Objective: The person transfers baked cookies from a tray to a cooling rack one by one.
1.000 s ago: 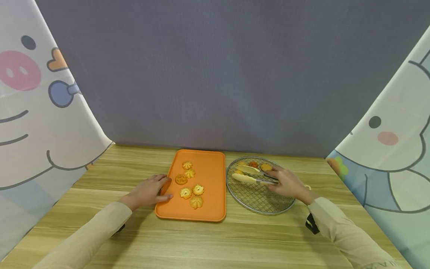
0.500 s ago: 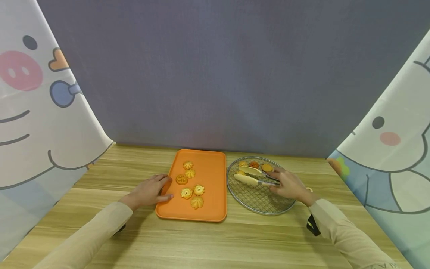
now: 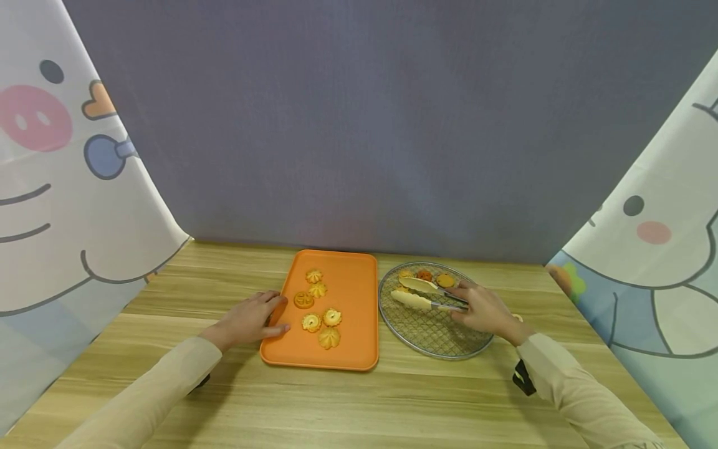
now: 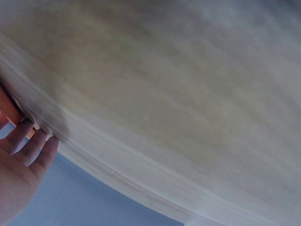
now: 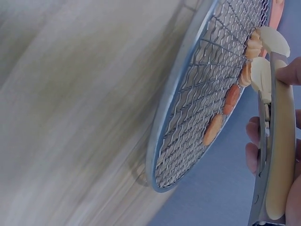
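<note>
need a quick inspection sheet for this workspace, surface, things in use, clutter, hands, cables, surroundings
Surface: pale wood-grain table, tray and rack side by side on it.
Tray: orange rectangular tray bearing six golden cookies.
Rack: round silver wire-mesh rack bearing four small round cookies, one redder.
Tongs: cream-tipped metal tongs, tips apart over the rack; contact with a cookie unclear.
Clutter: nothing seen.
Left hand: at the tray's left edge, thumb over the rim.
Right hand: holds the tongs.
Cables: nothing seen.
Surroundings: grey-blue fabric back panel; pale cartoon-printed side panels left and right.
</note>
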A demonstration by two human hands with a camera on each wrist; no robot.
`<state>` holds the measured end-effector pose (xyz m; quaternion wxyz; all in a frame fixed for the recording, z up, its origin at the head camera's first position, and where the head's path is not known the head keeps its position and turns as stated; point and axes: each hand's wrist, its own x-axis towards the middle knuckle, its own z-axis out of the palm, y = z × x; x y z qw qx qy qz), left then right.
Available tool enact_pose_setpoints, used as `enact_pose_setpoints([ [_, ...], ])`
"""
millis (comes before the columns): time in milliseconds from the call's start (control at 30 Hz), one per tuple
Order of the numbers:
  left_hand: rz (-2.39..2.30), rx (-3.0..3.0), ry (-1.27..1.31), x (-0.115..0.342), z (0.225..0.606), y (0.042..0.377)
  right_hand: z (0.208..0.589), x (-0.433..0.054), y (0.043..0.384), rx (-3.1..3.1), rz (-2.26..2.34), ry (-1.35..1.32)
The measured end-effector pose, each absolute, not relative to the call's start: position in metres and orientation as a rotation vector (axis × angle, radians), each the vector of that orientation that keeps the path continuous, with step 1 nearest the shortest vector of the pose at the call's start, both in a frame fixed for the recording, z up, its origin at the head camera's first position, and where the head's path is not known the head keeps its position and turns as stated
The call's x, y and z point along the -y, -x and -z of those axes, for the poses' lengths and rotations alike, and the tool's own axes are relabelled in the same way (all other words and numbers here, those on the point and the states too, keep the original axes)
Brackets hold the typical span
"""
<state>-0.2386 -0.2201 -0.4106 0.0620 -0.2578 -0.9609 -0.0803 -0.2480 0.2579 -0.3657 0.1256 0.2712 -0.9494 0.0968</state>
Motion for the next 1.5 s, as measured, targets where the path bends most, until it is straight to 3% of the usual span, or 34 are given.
enact_pose_setpoints([
  [1500,0.253,2.901,0.779,0.22,0.411,0.239,0.356,-0.183,0.23,2.668,-0.231,-1.093],
])
